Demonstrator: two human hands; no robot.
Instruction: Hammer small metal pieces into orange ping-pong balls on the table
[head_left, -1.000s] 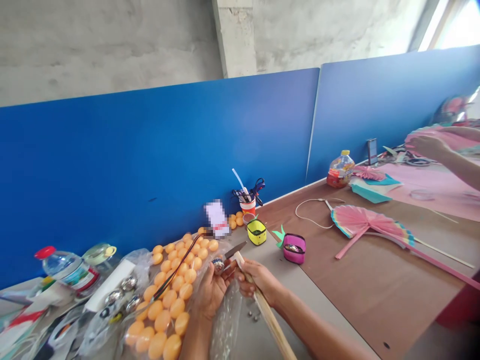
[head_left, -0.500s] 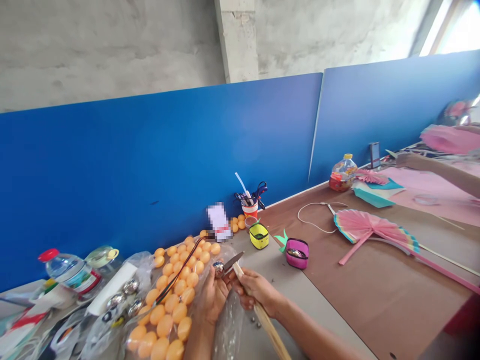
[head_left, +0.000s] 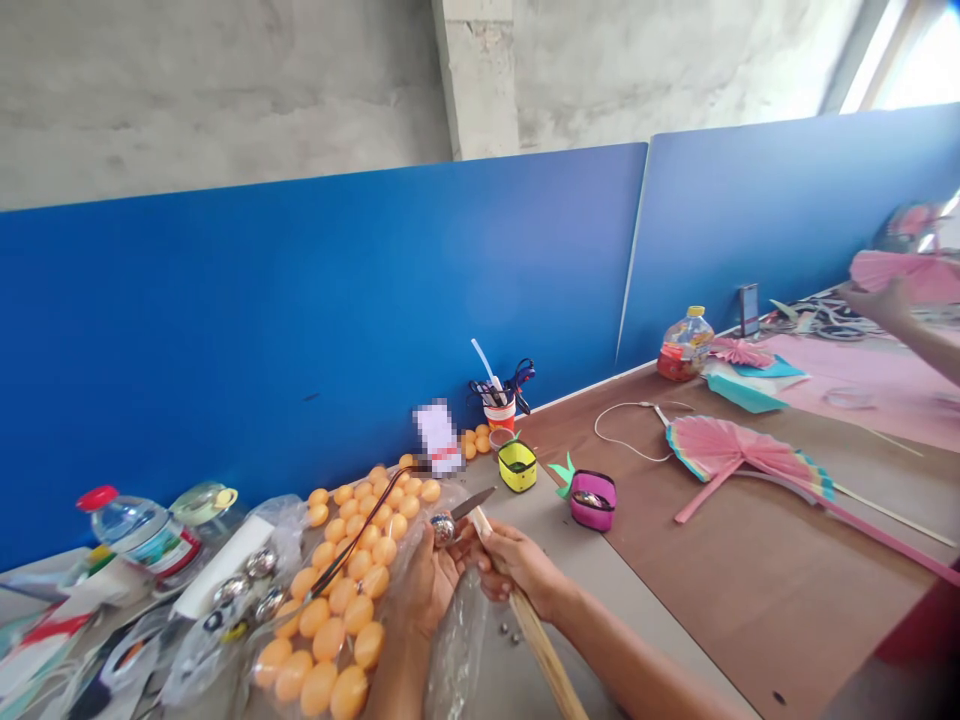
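My left hand [head_left: 424, 585] pinches a small shiny silver ball [head_left: 442, 528] between its fingertips. My right hand [head_left: 517, 565] is closed round a long wooden-handled tool [head_left: 536, 635] whose dark metal blade [head_left: 474, 503] points at the silver ball. Both hands hover just right of a heap of orange balls [head_left: 349, 590] lying on clear plastic at the desk's left side.
A blue partition [head_left: 375, 300] backs the desk. A water bottle [head_left: 139, 535], more silver balls [head_left: 247, 590], a pen cup [head_left: 499, 405], yellow [head_left: 517, 466] and pink [head_left: 592, 498] small containers, and a pink paper fan [head_left: 739, 455] lie around. Another person's hand [head_left: 881, 300] holds a pink fan at far right.
My hands stay nearly in place with the ball and tool. The other person's hand at far right has lifted, now holding up a pink fan.
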